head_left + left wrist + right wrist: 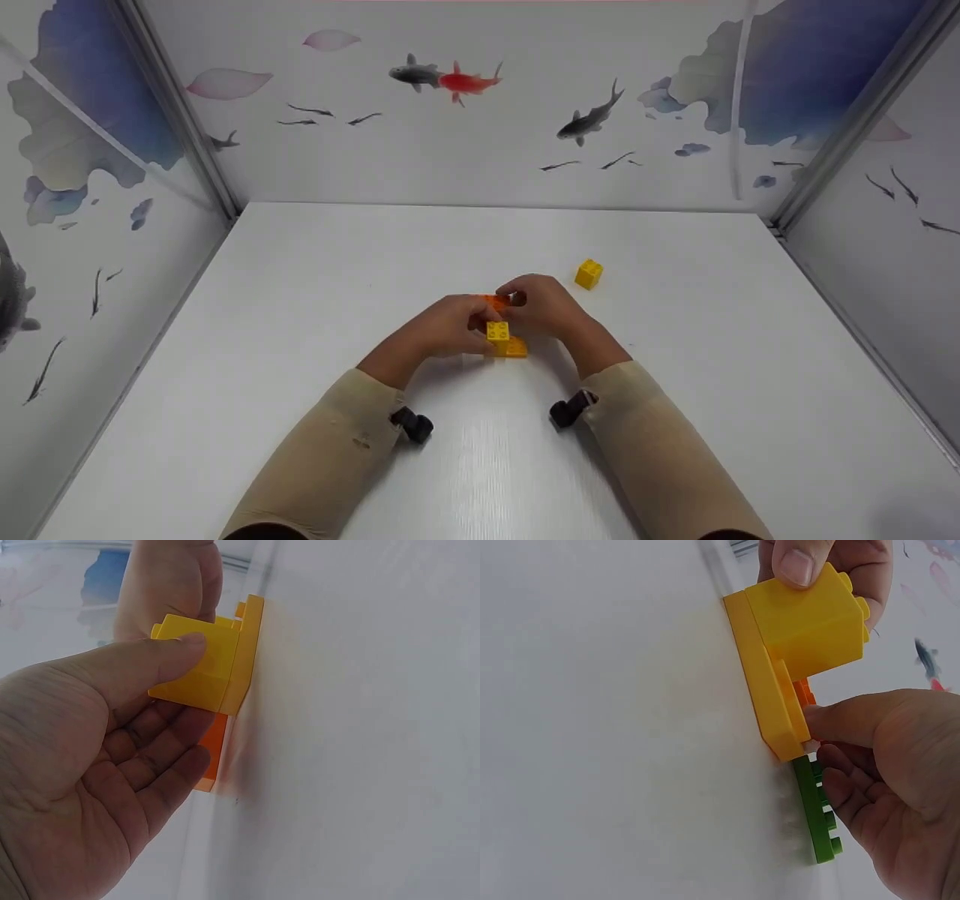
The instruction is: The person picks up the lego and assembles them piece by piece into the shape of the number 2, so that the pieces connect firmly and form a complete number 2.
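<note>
A yellow building brick (497,337) stands studs up on a yellow-orange flat plate (769,701). My left hand (454,326) grips this brick, its thumb flat on the near side in the left wrist view. Behind it sits an orange brick (495,301), partly covered by both hands. My right hand (547,307) has its thumb and index finger about the orange brick, with the thumb by the plate's edge; the fingertip contact is hidden. A green studded plate (817,814) shows under the right hand's curled fingers in the right wrist view, but the hand hides it from the head view.
A loose yellow brick (589,274) lies on the white table (315,277), beyond and right of the right hand. White panels (480,150) printed with fish and petals border the table at the back and sides. A black wrist camera (571,409) hangs beneath the right sleeve.
</note>
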`<action>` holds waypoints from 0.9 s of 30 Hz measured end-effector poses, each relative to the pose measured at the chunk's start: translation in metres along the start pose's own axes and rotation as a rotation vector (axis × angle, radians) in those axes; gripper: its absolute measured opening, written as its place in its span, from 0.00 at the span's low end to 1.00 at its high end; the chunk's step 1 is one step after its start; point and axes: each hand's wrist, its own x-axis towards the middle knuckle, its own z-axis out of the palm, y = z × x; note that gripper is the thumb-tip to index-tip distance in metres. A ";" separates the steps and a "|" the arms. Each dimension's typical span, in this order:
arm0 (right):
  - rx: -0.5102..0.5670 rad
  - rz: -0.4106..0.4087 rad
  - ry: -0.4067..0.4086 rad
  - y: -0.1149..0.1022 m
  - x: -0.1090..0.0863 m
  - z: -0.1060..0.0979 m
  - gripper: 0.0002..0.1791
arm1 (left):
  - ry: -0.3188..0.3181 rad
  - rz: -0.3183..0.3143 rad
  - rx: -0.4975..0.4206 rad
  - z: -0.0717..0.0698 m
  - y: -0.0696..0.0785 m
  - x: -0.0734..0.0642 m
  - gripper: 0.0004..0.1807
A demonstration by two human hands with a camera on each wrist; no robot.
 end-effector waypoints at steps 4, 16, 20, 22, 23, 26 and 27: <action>-0.008 -0.006 -0.002 0.002 0.000 0.000 0.19 | 0.005 0.009 0.011 0.000 0.000 0.000 0.20; 0.056 -0.018 0.026 0.008 -0.010 -0.019 0.18 | -0.002 -0.046 -0.003 0.001 0.000 0.003 0.19; 0.049 0.003 0.036 0.011 -0.016 -0.028 0.17 | -0.006 -0.052 -0.015 0.000 0.001 0.003 0.20; 0.047 0.012 0.040 0.013 -0.018 -0.031 0.17 | -0.005 -0.064 -0.014 0.000 0.001 0.003 0.21; 0.045 0.014 0.042 0.013 -0.020 -0.033 0.17 | -0.005 -0.068 -0.013 0.000 0.001 0.003 0.21; 0.047 0.007 0.051 0.016 -0.025 -0.037 0.17 | -0.001 -0.084 -0.013 0.000 0.001 0.003 0.20; 0.048 0.002 0.056 0.017 -0.026 -0.038 0.17 | 0.000 -0.090 -0.011 0.001 0.001 0.003 0.20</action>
